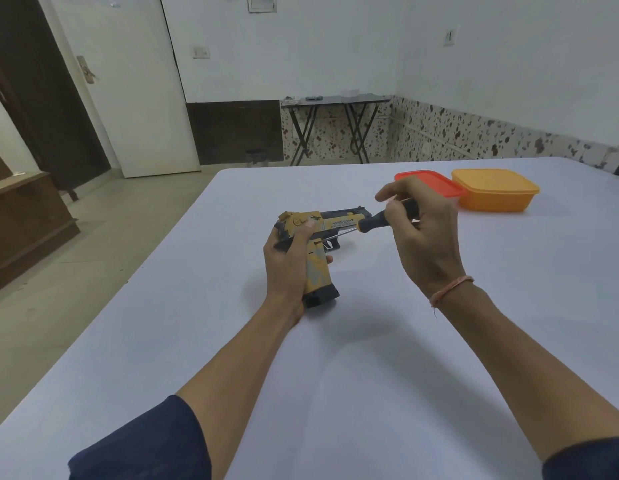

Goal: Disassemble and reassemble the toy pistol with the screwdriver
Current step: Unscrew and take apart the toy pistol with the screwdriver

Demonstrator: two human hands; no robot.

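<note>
The left hand (287,261) has its grip wrapped round the handle of the toy pistol (335,223), barrel pointing right over the table (335,375); the screwdriver (377,220) slants onto the pistol's side, its black handle pinched in the right hand (422,233) grip; farther right sit a red lid (429,181) and an orange box (496,190).

One wide-angle camera, worn on the head, looks forward and down over the table (370,393) from its near edge toward its far edge. It sits close: the left hand (287,268) and right hand (425,240) fill mid-frame, with the floor (110,220) and walls (301,46) beyond.
</note>
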